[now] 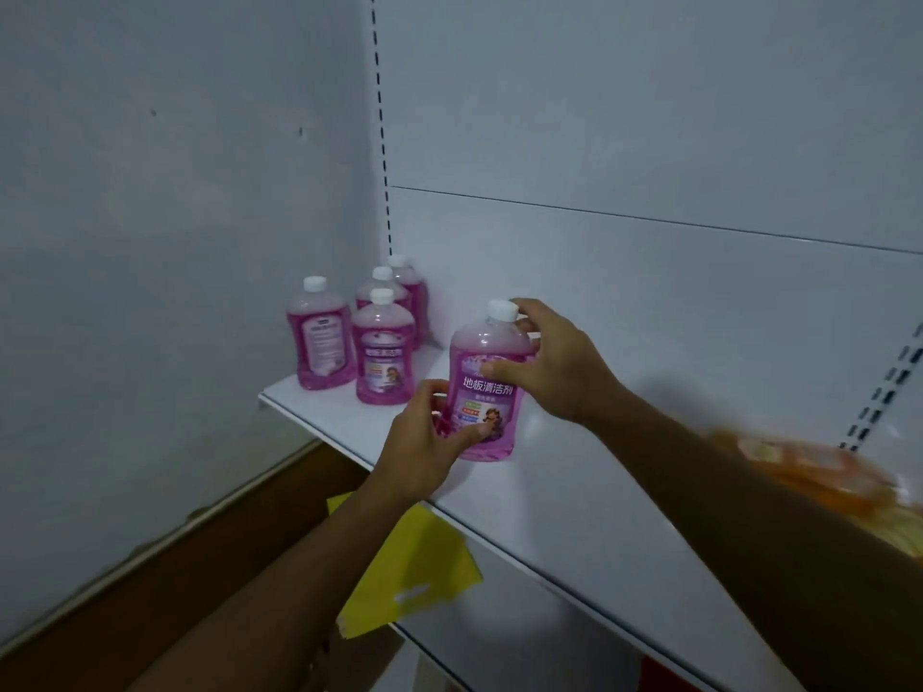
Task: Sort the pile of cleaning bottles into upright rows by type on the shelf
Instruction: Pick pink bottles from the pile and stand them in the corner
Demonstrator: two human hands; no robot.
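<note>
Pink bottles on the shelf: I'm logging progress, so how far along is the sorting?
Done: four pink floor-cleaner bottles stand upright at the shelf corner. In hand: a fifth bottle, gripped by left hand and right hand. Left: the blurred orange pile.

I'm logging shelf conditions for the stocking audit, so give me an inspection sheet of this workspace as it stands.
Surface: white shelf, bare in the middle.
Job's things: four pink bottles upright with white caps near the shelf's left end; a fifth pink bottle upright, held further along the shelf.
Clutter: blurred orange items at the right edge, too smeared to identify.
Hands: left hand grips the held bottle's lower body; right hand grips it at the shoulder, by the cap.
Cables: nothing seen.
Surroundings: grey wall to the left, white slotted back panel, yellow sheet below the shelf, brown floor.
</note>
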